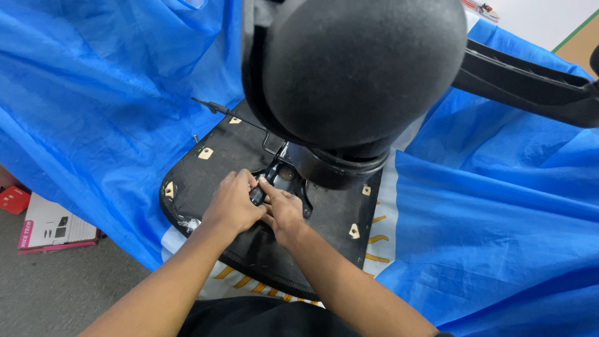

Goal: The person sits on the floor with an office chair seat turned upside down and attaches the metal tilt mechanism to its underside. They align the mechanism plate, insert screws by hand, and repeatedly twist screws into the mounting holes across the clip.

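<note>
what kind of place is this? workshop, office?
Probably an informal workshop or office corner used for furniture assembly. An upturned chair seat lies on a blue tarp spread over a table, and a cardboard box sits on the grey floor.

small black part [257,195] under fingers

Under my left hand [232,203] and right hand [284,212] the flat chair-seat underside [237,156] is black, dotted with small cream tabs [206,153]. Around that seat spreads a bright blue plastic sheet [493,231]; below the seat, white cloth with yellow curved marks [246,282].
</note>
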